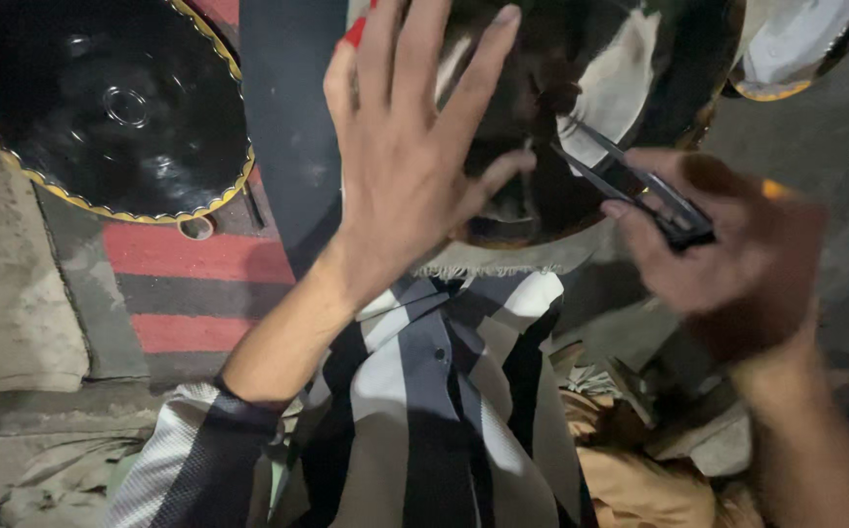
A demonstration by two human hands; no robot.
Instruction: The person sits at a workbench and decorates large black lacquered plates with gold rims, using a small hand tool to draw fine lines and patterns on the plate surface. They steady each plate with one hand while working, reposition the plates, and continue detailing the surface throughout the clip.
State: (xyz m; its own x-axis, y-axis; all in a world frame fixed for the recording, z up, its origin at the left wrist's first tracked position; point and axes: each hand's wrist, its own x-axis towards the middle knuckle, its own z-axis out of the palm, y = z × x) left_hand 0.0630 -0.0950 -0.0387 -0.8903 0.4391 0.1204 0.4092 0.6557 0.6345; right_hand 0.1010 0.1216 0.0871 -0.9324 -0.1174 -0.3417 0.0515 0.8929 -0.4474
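Observation:
My left hand (405, 147) lies flat with spread fingers against a large shiny metal bowl (630, 68) that rests on my lap at the top centre. My right hand (737, 264) grips a dark slim metal tool (630, 181) whose tip touches the bowl's mirrored surface near its lower rim. The bowl reflects light and dark shapes. My striped black, grey and white shirt (444, 411) fills the lower middle.
A dark round plate with a scalloped golden rim (102, 108) lies at the top left on a red and grey striped mat (190, 284). Another shiny gold-edged piece (796, 49) sits at the top right. Crumpled cloth (639, 479) lies at the bottom right.

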